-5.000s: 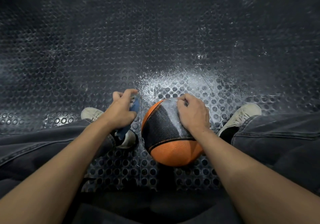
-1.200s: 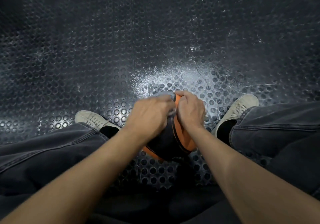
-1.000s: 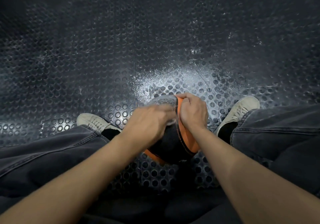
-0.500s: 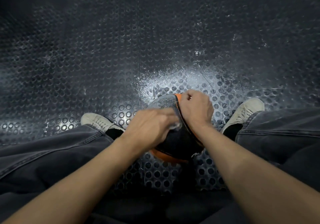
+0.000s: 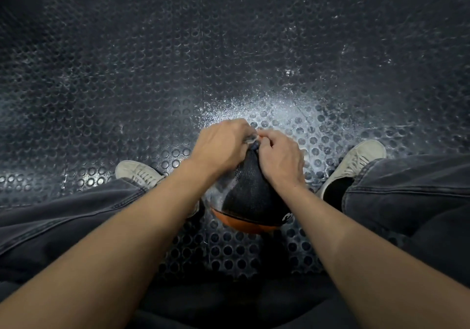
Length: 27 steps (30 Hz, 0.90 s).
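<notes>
Gripping: two bare hands were clamped on the top of one basketball (image 5: 250, 194), side by side and touching each other.
Left hand (image 5: 221, 148): its fingers were curled over the far upper side of the ball, with the fingertips hidden behind the knuckles.
Right hand (image 5: 279, 162): its fingers were bent tight against the top of the ball and its thumb lay beside the left hand.
Between the hands: one small pale glint (image 5: 250, 139) showed, too blurred to name.
Ball: there was one, mostly black with an orange band along its near underside. It stood on the floor between the two feet, directly under both hands. A wet-looking sheen lay on its left flank.
Floor (image 5: 178, 61): one dark rubber surface covered in round studs, with one straight seam running away from the person.
White patch (image 5: 274, 111): one speckled spread lay on the studs just beyond the ball.
Shoes: two pale lace-ups. The left shoe (image 5: 138, 172) and the right shoe (image 5: 356, 162) were set well apart on either side of the ball.
Trouser legs: two, in dark grey denim (image 5: 412, 188).
</notes>
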Available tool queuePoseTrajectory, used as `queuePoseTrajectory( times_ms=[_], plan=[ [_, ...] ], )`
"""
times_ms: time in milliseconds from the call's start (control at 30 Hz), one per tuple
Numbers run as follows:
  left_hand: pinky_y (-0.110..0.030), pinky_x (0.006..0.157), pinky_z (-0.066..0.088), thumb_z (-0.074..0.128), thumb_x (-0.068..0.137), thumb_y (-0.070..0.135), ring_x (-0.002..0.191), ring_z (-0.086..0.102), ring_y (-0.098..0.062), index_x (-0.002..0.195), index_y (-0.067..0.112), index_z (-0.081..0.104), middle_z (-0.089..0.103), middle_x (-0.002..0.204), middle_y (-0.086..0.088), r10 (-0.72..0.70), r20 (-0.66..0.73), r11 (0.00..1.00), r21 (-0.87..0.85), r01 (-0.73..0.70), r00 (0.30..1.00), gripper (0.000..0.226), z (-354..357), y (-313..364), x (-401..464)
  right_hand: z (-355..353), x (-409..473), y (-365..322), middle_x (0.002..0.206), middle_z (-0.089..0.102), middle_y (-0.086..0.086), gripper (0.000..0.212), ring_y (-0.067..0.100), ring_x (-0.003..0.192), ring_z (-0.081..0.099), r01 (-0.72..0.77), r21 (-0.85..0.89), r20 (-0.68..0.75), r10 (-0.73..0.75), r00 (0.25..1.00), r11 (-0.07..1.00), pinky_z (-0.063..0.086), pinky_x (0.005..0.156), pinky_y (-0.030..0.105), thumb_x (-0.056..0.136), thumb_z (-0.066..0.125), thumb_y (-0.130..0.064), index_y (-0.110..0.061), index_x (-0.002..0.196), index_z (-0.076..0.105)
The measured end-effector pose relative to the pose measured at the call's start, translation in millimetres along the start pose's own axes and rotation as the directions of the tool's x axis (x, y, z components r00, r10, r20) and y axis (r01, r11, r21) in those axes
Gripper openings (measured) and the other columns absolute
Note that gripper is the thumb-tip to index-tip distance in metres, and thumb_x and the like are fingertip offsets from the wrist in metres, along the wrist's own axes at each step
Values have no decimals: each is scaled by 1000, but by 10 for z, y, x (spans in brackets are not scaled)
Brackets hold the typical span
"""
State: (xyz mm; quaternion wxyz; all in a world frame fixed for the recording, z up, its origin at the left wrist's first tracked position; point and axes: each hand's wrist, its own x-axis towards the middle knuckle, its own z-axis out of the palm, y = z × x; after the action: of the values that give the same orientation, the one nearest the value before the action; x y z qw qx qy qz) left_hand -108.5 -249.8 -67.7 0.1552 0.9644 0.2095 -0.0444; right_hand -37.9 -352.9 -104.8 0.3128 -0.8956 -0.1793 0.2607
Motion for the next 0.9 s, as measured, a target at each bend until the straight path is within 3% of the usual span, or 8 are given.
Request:
queuePoseTrajectory(
  times_ms=[100,200,400,567,633,700,767,900],
  plan=[
    [-28,67,44,53,93,23,90,61,-14,109,33,66,63,109,13,98,57,995,-28,-96,994,23,-23,-11,-45,-33,63,9,119,70,2,36,24,103,59,-41,9,-13,41,999,999,44,101,42,99,43,-23,-33,120,70],
    [-26,57,48,59,89,17,79,63,-12,103,29,68,64,107,15,219,42,975,-48,-217,975,20,-105,8,-512,-80,177,14,120,70,0,37,15,89,50,-45,-3,35,45,998,999,44,95,33,101,41,-22,-31,122,69],
    [-25,58,35,53,95,23,83,61,-15,106,35,66,63,99,11,39,-13,999,-2,-39,999,21,-10,-13,-38,-1,129,24,107,71,1,36,20,91,59,29,-28,47,-27,999,999,49,95,43,99,42,-23,-30,121,69],
    [-31,52,53,49,96,23,69,61,-11,101,26,68,64,100,12,168,-13,984,-65,-168,986,20,-46,28,-593,-105,271,40,113,70,0,37,16,85,51,-15,-38,86,18,996,999,38,74,28,101,40,-22,-33,122,70],
    [-28,49,51,51,95,20,68,62,-10,100,26,69,65,99,13,171,-29,984,-52,-172,985,20,-45,14,-681,-93,262,13,114,70,-1,37,18,86,54,-9,-53,105,14,994,999,44,79,30,101,41,-24,-34,122,69],
    [-24,47,44,51,96,18,71,61,-10,99,28,68,64,99,12,82,-45,996,-17,-83,996,20,-13,-21,-433,-45,218,-18,110,71,0,35,18,87,57,4,-62,98,2,995,998,50,92,38,101,42,-25,-35,122,68],
    [-23,52,34,51,96,20,78,60,-13,102,28,66,62,99,11,-2,-52,1000,11,2,999,18,17,-44,-180,1,174,-28,105,72,-1,33,17,87,59,11,-63,65,-7,998,998,50,92,38,100,43,-25,-35,119,69],
    [-18,47,35,57,94,20,72,60,-9,103,32,67,64,104,15,71,-46,996,-48,-73,996,18,16,15,-442,-41,280,13,109,72,-1,35,18,89,59,-42,-40,45,44,998,998,49,90,35,99,42,-23,-34,116,71]
  ],
)
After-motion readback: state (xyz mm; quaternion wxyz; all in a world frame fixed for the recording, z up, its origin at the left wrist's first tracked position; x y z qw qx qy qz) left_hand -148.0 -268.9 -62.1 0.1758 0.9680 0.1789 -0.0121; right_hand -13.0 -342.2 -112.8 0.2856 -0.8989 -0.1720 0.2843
